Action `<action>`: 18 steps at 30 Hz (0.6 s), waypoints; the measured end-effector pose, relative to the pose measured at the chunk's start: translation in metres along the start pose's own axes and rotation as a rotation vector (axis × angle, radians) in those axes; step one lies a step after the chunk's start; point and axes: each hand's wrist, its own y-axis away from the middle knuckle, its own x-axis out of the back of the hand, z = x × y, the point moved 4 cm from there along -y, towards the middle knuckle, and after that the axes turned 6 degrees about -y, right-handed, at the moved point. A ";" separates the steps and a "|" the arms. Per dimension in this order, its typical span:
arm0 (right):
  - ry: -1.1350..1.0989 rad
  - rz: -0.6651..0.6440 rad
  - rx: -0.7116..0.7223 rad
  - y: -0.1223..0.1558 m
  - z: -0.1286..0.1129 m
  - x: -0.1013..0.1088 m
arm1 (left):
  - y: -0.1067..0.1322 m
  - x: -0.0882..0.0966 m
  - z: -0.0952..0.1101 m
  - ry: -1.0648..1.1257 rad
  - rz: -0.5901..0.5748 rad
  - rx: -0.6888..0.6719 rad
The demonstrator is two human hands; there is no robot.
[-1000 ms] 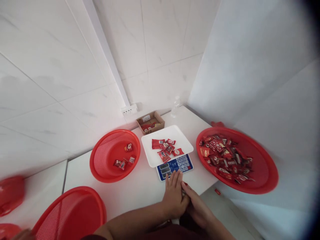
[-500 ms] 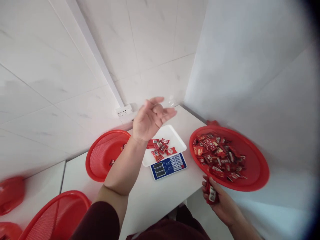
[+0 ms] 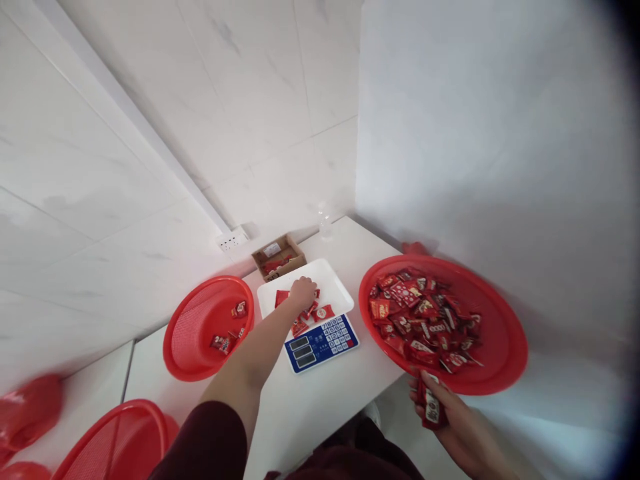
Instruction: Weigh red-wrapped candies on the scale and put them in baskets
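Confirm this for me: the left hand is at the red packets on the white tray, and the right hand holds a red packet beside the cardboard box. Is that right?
Not quite: the right hand holds the red packet beside the red basket at right, not the cardboard box, as the head view shows. The rest stands.

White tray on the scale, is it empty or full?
Neither: red packets lie in the white tray, near the left hand, while much of its surface is bare.
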 end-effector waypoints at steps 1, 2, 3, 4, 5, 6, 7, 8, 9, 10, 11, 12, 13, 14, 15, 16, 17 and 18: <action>0.000 -0.011 -0.009 -0.002 -0.002 0.003 | -0.003 0.000 0.000 -0.014 0.000 0.014; 0.000 -0.017 -0.014 -0.005 -0.005 0.006 | -0.006 0.001 0.000 -0.024 0.004 0.028; -0.001 -0.019 -0.019 -0.007 -0.008 0.008 | -0.008 0.002 0.001 -0.031 0.012 0.042; -0.002 -0.017 -0.023 -0.009 -0.011 0.011 | -0.008 0.002 0.003 -0.034 0.024 0.057; -0.003 -0.009 -0.028 -0.012 -0.013 0.013 | -0.006 0.002 0.007 -0.034 0.039 0.071; -0.006 -0.001 -0.034 -0.014 -0.016 0.015 | -0.002 0.000 0.011 -0.031 0.054 0.080; -0.008 0.002 -0.042 -0.017 -0.018 0.016 | 0.003 -0.003 0.016 -0.027 0.068 0.084; -0.007 0.001 -0.049 -0.020 -0.019 0.017 | 0.010 -0.008 0.023 -0.022 0.077 0.081; -0.002 -0.004 -0.057 -0.023 -0.020 0.017 | 0.017 -0.014 0.029 -0.016 0.081 0.071; 0.003 -0.015 -0.063 -0.026 -0.021 0.016 | 0.025 -0.021 0.035 -0.010 0.079 0.060; 0.008 -0.032 -0.070 -0.029 -0.022 0.013 | 0.032 -0.028 0.040 -0.004 0.075 0.053; 0.015 -0.051 -0.078 -0.031 -0.023 0.010 | 0.038 -0.034 0.043 0.001 0.072 0.059; 0.021 -0.066 -0.088 -0.032 -0.024 0.006 | 0.042 -0.039 0.043 0.007 0.073 0.076; 0.029 -0.078 -0.099 -0.033 -0.025 0.002 | 0.045 -0.042 0.041 0.012 0.080 0.105; 0.039 -0.091 -0.110 -0.033 -0.026 -0.002 | 0.047 -0.044 0.036 0.016 0.092 0.142; 0.050 -0.095 -0.118 -0.033 -0.027 -0.006 | 0.049 -0.044 0.030 0.020 0.106 0.179; 0.063 -0.096 -0.121 -0.033 -0.028 -0.009 | 0.051 -0.043 0.023 0.025 0.132 0.223; 0.076 -0.096 -0.120 -0.032 -0.029 -0.012 | 0.054 -0.041 0.015 0.033 0.170 0.278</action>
